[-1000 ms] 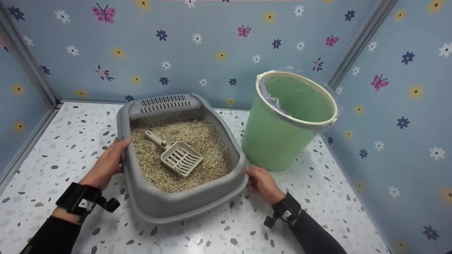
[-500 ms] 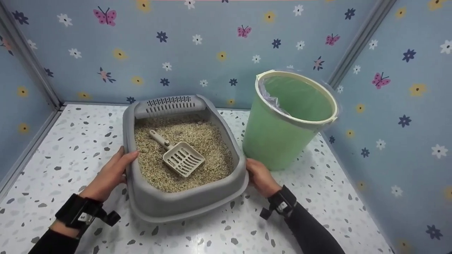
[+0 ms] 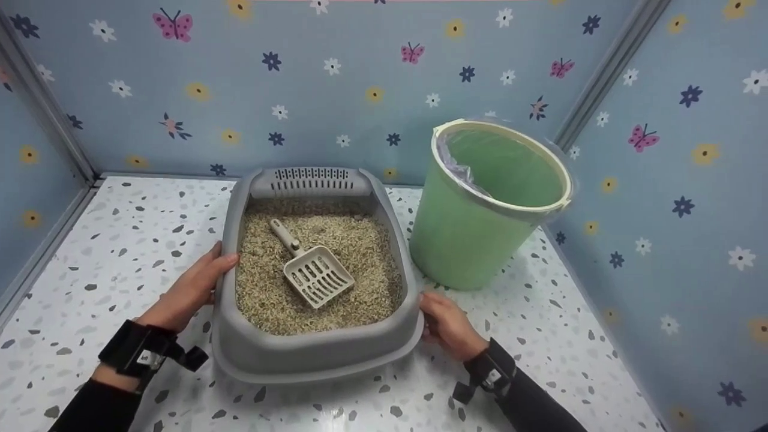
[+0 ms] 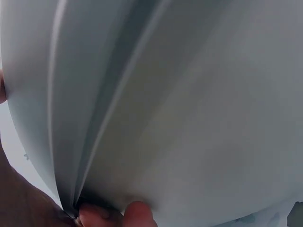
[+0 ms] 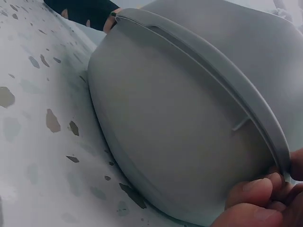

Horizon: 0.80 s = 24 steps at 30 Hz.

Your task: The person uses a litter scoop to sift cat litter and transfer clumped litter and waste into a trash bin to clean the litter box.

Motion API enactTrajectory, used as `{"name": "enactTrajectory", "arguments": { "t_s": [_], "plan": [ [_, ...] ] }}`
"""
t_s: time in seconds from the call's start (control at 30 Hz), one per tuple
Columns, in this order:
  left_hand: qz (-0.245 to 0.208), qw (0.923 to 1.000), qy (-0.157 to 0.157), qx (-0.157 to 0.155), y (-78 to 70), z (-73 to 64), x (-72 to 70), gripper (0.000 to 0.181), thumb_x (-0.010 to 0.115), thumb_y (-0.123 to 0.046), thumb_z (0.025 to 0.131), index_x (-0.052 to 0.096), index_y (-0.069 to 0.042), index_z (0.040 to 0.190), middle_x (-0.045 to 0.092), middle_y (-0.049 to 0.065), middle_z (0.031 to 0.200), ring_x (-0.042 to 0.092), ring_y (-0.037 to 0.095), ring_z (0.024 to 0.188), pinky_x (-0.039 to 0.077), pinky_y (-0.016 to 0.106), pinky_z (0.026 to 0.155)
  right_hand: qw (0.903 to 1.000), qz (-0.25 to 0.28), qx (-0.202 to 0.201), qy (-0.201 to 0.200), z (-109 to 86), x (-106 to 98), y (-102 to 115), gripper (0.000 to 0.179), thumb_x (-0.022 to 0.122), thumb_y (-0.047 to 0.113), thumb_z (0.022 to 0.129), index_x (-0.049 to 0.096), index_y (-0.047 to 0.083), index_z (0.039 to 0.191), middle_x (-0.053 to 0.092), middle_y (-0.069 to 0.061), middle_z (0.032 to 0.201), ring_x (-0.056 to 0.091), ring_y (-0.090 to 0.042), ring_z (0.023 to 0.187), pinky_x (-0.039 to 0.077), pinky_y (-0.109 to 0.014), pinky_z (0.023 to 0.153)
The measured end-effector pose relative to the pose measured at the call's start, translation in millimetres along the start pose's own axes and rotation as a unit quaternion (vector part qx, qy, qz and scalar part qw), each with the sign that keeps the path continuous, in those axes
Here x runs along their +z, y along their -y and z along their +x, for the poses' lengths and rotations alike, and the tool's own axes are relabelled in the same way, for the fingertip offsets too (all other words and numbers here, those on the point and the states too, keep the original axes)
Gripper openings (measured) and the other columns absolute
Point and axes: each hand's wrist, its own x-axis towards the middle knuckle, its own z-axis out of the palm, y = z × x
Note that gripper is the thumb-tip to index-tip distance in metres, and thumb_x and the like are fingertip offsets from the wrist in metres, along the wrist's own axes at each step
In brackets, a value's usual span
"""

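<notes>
1. Location: A grey, rounded-rectangular litter tray [image 3: 312, 360], apparently plastic, is at the middle of the white, speckled tabletop [image 3: 84, 264], left of the pale green, cream-rimmed bin [image 3: 468, 246]. Whether its base bears fully on the surface cannot be told.
2. Load: Tan granular litter [image 3: 375, 300] covers the tray's floor. A beige, slotted scoop [image 3: 305, 258] lies on it, handle toward the far left. The filled tray is judged fairly heavy; tilting could shift the granules and slide the scoop.
3. Material: The walls look stiff and smooth. Breakage is unlikely; slipping on the outer face is possible.
4. Left grip: The left hand [image 3: 192, 289] grips the left side, thumb over the upper rim, fingers [image 4: 139, 216] tucked beneath the flared lip.
5. Right grip: The right hand [image 3: 450, 324] grips the near right corner, fingers [image 5: 255, 191] curled under the lip.
6. Hold points: The lip should offer the surest purchase; opposed holds, kept level, would share the weight.
</notes>
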Motion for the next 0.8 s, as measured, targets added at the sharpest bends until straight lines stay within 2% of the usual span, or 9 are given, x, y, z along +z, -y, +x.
{"name": "enactTrajectory", "arguments": {
  "t_s": [0.1,0.17,0.27,0.4,0.5,0.7,0.8],
  "plan": [
    [0.008,0.9999,-0.005,-0.009,-0.1,-2.3,-0.2,0.091,0.041,-0.058,0.116,-0.009,-0.012,0.178,0.01,0.036,0.179,0.045,0.06,0.149,0.054,0.042,0.102,1.0,-0.005,-0.003,0.002,-0.7,0.0,-1.0,0.029,0.051,0.031,0.118,0.072,0.017,0.103,0.056,0.004,0.073,0.045,-0.009,0.06,0.035,-0.021,0.052],
    [0.013,0.9998,-0.009,-0.015,-0.2,-3.1,0.0,0.093,0.041,-0.06,0.116,-0.009,-0.012,0.178,0.008,0.035,0.179,0.046,0.06,0.148,0.054,0.041,0.103,0.9999,-0.008,-0.007,0.003,-0.5,-0.1,-1.7,0.028,0.051,0.031,0.118,0.073,0.018,0.105,0.057,0.004,0.074,0.046,-0.009,0.061,0.035,-0.021,0.052],
    [0.008,0.9998,-0.01,-0.014,0.5,-2.9,0.8,0.092,0.042,-0.06,0.116,-0.007,-0.014,0.178,0.015,0.035,0.179,0.05,0.058,0.146,0.054,0.041,0.102,0.9999,-0.007,-0.013,0.002,-0.8,-0.8,-3.6,0.028,0.05,0.03,0.118,0.074,0.02,0.107,0.06,0.004,0.075,0.047,-0.008,0.061,0.036,-0.021,0.052],
    [-0.003,1.0,-0.008,0.004,1.1,-1.9,1.5,0.088,0.042,-0.058,0.117,-0.003,-0.017,0.18,0.031,0.034,0.173,0.054,0.053,0.143,0.056,0.044,0.101,0.9996,-0.005,-0.028,0.003,-0.7,-1.6,-4.6,0.028,0.051,0.029,0.118,0.076,0.02,0.108,0.063,0.005,0.077,0.049,-0.008,0.062,0.039,-0.021,0.054],
    [-0.004,0.9999,-0.006,0.014,1.0,-1.0,1.4,0.087,0.042,-0.056,0.117,-0.002,-0.016,0.18,0.037,0.033,0.171,0.057,0.052,0.14,0.058,0.045,0.101,0.9995,-0.003,-0.032,0.004,-0.9,-2.0,-4.8,0.029,0.05,0.026,0.118,0.076,0.02,0.107,0.065,0.005,0.079,0.051,-0.008,0.062,0.041,-0.021,0.056],
    [-0.014,0.9998,0.0,0.018,1.3,0.6,0.4,0.085,0.042,-0.053,0.118,-0.004,-0.015,0.179,0.021,0.034,0.177,0.052,0.056,0.144,0.059,0.042,0.101,0.9996,0.005,-0.028,0.007,0.2,-1.5,-4.8,0.033,0.046,0.022,0.118,0.077,0.02,0.106,0.071,0.004,0.083,0.055,-0.007,0.064,0.044,-0.021,0.056],
    [-0.016,0.9996,-0.002,0.022,1.9,2.5,0.7,0.084,0.042,-0.052,0.118,-0.003,-0.014,0.18,0.026,0.035,0.175,0.054,0.055,0.142,0.06,0.041,0.1,0.9996,0.002,-0.024,0.01,0.1,-2.8,-4.6,0.032,0.047,0.023,0.118,0.077,0.021,0.107,0.07,0.004,0.084,0.055,-0.008,0.064,0.044,-0.021,0.057]
  ]
}}
